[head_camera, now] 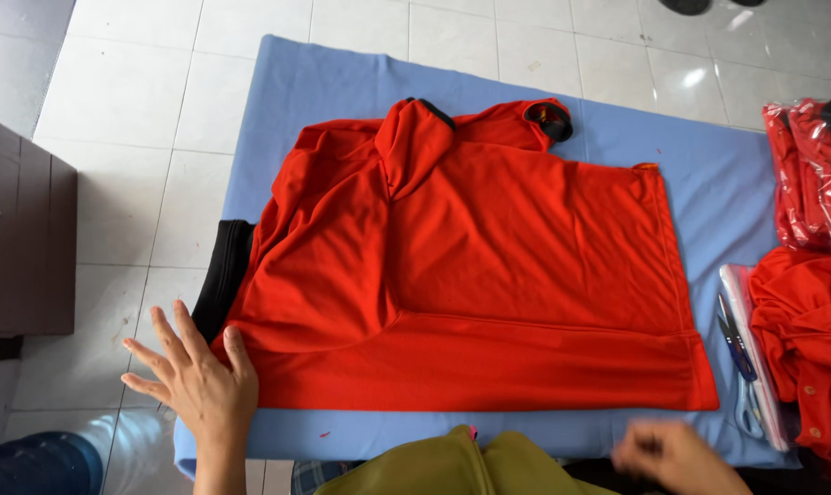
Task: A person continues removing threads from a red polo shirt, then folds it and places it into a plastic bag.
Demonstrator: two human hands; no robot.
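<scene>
Olive-green cloth (461, 463) bunched right at the bottom edge. Left hand (200, 385) flat, fingers spread, grip released, pressing the near-left corner of the red shirt (489, 266). Shirt spread out on a blue mat (718, 183) over the tiled floor (122, 110). Right hand (677, 458) blurred, can't tell its grip. Scissors (738, 353) just right of the shirt, bagged red shirts (814, 174) beyond.

The blurred right hand (677, 456) is cut off by the bottom edge, the heap of loose red shirts (808, 353) and the clear-wrapped red shirts (814, 174) run off the right edge, and the scissors (742, 367) are partly hidden.
</scene>
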